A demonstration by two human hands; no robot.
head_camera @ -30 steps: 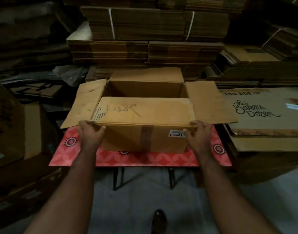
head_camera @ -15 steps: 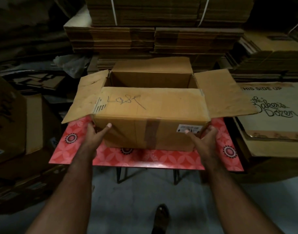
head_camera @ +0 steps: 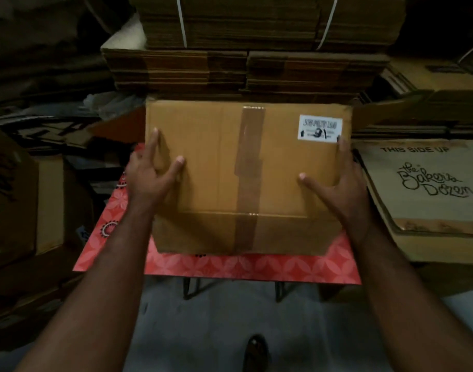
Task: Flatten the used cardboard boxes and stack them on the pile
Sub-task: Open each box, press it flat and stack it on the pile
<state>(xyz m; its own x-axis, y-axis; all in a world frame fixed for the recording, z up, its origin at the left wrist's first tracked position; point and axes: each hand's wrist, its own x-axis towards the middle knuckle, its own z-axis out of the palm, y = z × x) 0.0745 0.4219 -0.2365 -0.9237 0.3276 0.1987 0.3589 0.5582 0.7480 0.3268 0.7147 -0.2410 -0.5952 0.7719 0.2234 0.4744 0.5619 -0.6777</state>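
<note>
A brown cardboard box [head_camera: 211,157] stands tipped away from me on the red patterned table [head_camera: 230,267]. Its taped side with a white label [head_camera: 320,128] faces up at me, and its open top is hidden on the far side. My left hand [head_camera: 152,173] presses on the box's left side, fingers spread. On the right edge, just below the label, my right hand [head_camera: 337,183] grips the box. One flap [head_camera: 377,114] sticks out at the right. Behind the box rise strapped piles of flattened cardboard [head_camera: 243,68].
Flattened boxes, the top one [head_camera: 428,181] printed "THIS SIDE UP", lie stacked at the right. More boxes [head_camera: 20,205] crowd the left. The table stands on black legs [head_camera: 188,288] over a grey floor, where my shoe [head_camera: 255,350] shows below.
The box has been tipped away from me, so its taped front now faces up and the open top is out of sight. Both hands slid from the lower corners onto that face.
</note>
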